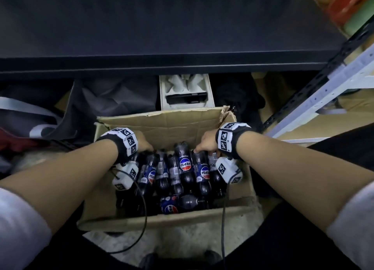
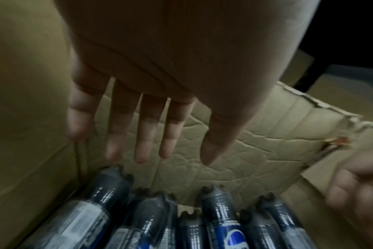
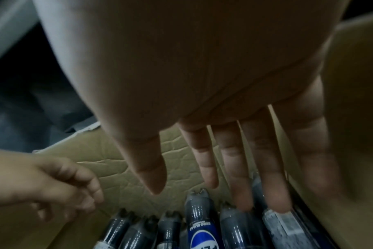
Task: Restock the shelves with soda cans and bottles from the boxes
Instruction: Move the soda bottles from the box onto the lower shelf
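The head camera looks steeply down from above onto the open cardboard box [image 1: 162, 126] below a dark shelf [image 1: 162, 63]. Each wrist camera sits close under its palm, facing the box's far wall; both share the bottle [image 2: 219, 217] row.

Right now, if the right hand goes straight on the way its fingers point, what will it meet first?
Most likely the Pepsi bottles lying in the cardboard box: the right hand is open, its fingers pointing down at the bottle ends at the box's right side. Depth is unclear; they may already touch.
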`<move>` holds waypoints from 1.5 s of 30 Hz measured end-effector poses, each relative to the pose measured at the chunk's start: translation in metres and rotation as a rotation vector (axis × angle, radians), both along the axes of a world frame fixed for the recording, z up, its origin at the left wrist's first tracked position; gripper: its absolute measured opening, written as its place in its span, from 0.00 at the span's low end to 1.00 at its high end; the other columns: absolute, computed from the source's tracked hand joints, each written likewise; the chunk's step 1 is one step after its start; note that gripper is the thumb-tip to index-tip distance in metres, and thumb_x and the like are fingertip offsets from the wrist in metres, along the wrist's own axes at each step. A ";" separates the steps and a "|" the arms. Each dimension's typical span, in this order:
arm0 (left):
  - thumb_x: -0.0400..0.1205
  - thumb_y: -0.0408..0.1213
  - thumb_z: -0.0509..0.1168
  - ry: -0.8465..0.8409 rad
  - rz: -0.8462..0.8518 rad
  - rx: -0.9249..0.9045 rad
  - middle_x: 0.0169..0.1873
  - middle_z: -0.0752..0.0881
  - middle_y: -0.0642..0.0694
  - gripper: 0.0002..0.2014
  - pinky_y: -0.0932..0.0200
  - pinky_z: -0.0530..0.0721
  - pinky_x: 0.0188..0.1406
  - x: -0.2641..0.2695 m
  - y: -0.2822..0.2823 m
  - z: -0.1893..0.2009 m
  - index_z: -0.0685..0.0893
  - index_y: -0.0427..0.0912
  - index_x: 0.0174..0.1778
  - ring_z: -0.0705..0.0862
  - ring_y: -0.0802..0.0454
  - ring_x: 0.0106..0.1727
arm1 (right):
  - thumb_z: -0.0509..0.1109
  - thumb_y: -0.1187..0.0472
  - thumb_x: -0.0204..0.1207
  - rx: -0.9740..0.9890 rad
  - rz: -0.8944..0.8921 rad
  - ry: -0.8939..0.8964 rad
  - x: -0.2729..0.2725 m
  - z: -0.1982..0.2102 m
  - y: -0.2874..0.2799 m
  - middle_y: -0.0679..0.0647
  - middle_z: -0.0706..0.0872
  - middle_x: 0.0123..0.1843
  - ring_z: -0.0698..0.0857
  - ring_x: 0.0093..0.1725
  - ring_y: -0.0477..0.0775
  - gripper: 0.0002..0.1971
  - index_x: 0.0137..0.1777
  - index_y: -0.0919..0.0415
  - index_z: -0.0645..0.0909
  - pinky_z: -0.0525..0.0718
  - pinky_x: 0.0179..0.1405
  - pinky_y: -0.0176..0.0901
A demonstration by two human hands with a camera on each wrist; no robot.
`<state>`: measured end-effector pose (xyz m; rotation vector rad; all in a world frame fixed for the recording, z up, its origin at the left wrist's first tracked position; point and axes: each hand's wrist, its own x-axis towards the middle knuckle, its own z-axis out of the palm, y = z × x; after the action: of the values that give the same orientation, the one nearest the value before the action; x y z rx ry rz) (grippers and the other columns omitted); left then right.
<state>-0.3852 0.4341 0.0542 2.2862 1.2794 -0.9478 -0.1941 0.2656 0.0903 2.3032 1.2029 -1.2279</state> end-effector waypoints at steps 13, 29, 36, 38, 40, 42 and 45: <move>0.84 0.52 0.67 0.140 0.198 -0.290 0.55 0.91 0.35 0.15 0.53 0.82 0.46 -0.046 -0.015 -0.071 0.80 0.44 0.40 0.83 0.43 0.40 | 0.71 0.44 0.80 -0.075 -0.157 0.159 -0.025 -0.069 0.025 0.59 0.89 0.48 0.83 0.33 0.57 0.19 0.53 0.62 0.84 0.83 0.36 0.47; 0.64 0.68 0.77 0.120 0.054 -0.263 0.40 0.92 0.42 0.30 0.44 0.90 0.50 -0.040 0.002 -0.102 0.88 0.41 0.41 0.92 0.41 0.44 | 0.76 0.46 0.70 0.077 -0.331 0.122 -0.036 -0.114 0.041 0.61 0.91 0.48 0.91 0.46 0.62 0.27 0.59 0.67 0.82 0.91 0.50 0.57; 0.64 0.40 0.88 -0.136 0.207 -0.335 0.40 0.90 0.37 0.28 0.40 0.90 0.43 -0.055 0.007 -0.114 0.82 0.39 0.53 0.90 0.41 0.39 | 0.84 0.40 0.56 0.014 -0.310 0.087 -0.022 -0.127 0.055 0.56 0.92 0.37 0.91 0.37 0.58 0.25 0.42 0.61 0.89 0.89 0.38 0.46; 0.60 0.42 0.89 -0.184 0.189 -0.311 0.33 0.85 0.44 0.31 0.43 0.89 0.38 -0.051 0.001 -0.114 0.80 0.39 0.51 0.86 0.43 0.35 | 0.84 0.39 0.55 -0.002 -0.277 0.072 -0.022 -0.129 0.059 0.56 0.92 0.38 0.90 0.36 0.58 0.26 0.43 0.62 0.88 0.83 0.33 0.41; 0.61 0.49 0.88 -0.171 0.067 -0.289 0.34 0.81 0.48 0.32 0.47 0.83 0.37 -0.042 -0.008 -0.109 0.75 0.41 0.48 0.81 0.43 0.38 | 0.85 0.38 0.55 -0.011 -0.242 0.064 -0.026 -0.129 0.062 0.56 0.92 0.38 0.90 0.37 0.57 0.29 0.44 0.62 0.87 0.83 0.32 0.41; 0.62 0.52 0.87 -0.158 0.011 -0.294 0.35 0.77 0.50 0.33 0.53 0.76 0.34 -0.035 -0.012 -0.107 0.71 0.43 0.46 0.79 0.45 0.38 | 0.85 0.37 0.58 -0.026 -0.160 0.040 -0.035 -0.130 0.063 0.56 0.90 0.39 0.88 0.36 0.55 0.28 0.43 0.62 0.84 0.82 0.31 0.40; 0.58 0.55 0.87 -0.161 0.020 -0.285 0.40 0.81 0.49 0.34 0.54 0.79 0.34 -0.035 -0.012 -0.110 0.70 0.46 0.41 0.81 0.47 0.39 | 0.85 0.40 0.60 -0.069 0.018 0.026 -0.050 -0.130 0.055 0.57 0.90 0.48 0.87 0.39 0.55 0.24 0.42 0.60 0.84 0.86 0.39 0.43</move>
<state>-0.4199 0.4217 -0.0557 2.0783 1.0267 -0.8582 -0.2442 0.3209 -0.0401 2.2286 1.1683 -1.2767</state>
